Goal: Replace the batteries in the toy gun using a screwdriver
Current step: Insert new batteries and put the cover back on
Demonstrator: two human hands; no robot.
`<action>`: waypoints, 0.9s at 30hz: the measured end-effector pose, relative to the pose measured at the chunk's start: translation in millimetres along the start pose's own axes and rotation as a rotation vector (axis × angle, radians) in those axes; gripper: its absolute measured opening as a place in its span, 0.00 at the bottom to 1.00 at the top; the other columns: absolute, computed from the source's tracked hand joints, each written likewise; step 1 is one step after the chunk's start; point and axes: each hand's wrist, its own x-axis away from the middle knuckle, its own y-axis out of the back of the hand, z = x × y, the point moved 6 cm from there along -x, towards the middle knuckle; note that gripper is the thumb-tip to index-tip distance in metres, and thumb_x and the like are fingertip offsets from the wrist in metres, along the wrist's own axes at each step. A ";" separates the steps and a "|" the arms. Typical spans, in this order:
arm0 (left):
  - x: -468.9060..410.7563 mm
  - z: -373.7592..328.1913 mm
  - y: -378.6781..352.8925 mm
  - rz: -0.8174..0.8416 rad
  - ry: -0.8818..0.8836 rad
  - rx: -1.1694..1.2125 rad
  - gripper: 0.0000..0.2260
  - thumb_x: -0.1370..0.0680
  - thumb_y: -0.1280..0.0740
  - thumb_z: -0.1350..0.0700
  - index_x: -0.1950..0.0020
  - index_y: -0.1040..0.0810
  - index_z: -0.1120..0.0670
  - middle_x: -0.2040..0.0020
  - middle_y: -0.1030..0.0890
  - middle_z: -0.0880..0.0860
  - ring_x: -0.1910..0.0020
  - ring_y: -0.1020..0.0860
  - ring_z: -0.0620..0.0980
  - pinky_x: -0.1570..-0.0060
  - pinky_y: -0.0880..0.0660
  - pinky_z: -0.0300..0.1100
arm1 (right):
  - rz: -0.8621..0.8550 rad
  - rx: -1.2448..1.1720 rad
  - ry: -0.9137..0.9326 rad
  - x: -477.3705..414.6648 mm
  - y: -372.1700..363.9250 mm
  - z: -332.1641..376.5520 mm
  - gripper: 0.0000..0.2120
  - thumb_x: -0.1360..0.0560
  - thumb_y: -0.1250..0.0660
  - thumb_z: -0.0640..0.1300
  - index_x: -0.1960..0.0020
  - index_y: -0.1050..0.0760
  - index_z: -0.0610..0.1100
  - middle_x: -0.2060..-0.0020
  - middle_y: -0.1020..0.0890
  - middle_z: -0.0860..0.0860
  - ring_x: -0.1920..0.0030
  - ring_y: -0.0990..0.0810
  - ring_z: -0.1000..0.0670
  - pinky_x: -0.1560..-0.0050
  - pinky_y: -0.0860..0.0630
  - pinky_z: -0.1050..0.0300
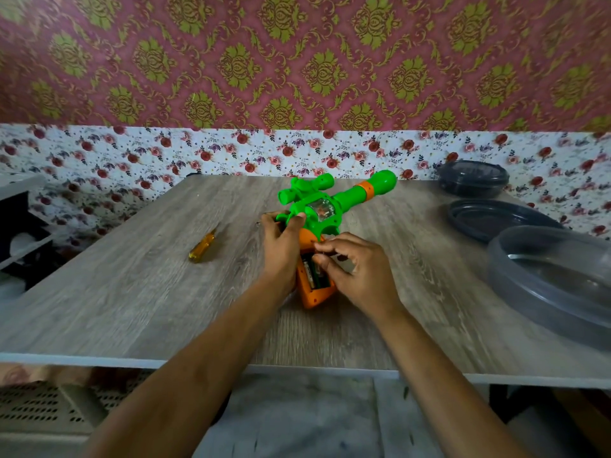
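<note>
Mid-frame, the left hand (281,246) gripped the gun (350,196); the right hand (360,272) pinched a battery (312,274) with curled fingers (325,247). A screwdriver (202,247) lay leftward on the desk (132,292).

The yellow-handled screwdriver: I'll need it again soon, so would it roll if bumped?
The amber translucent-handled screwdriver lies loose on the flat grey wood-grain table, so its rounded handle would probably roll. It looks slim, likely light and stiff. It lies well in from the table's edges, so a fall seems unlikely.
</note>
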 end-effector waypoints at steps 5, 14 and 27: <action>-2.2 1.9 1.1 -0.029 0.039 0.023 0.10 0.23 0.36 0.62 0.58 0.36 0.52 0.64 0.29 0.53 0.68 0.30 0.49 0.66 0.31 0.45 | 0.031 0.079 0.016 2.6 -6.1 4.8 0.16 0.29 0.39 0.49 0.50 0.18 0.41 0.56 0.20 0.49 0.56 0.20 0.51 0.56 0.21 0.54; 1.2 0.0 7.6 -0.108 0.103 0.069 0.10 0.23 0.36 0.63 0.58 0.35 0.53 0.63 0.29 0.53 0.67 0.30 0.50 0.63 0.31 0.46 | 0.141 0.402 0.107 12.1 -14.1 15.9 0.16 0.28 0.43 0.51 0.60 0.19 0.44 0.54 0.22 0.50 0.61 0.21 0.50 0.64 0.27 0.62; 12.5 -15.4 -2.7 0.016 0.088 0.052 0.08 0.23 0.35 0.61 0.57 0.33 0.54 0.64 0.27 0.53 0.72 0.27 0.46 0.78 0.28 0.36 | -0.050 -0.507 -0.667 6.9 -6.3 -45.1 0.14 0.24 0.36 0.50 0.41 0.24 0.46 0.47 0.20 0.52 0.43 0.23 0.53 0.36 0.28 0.51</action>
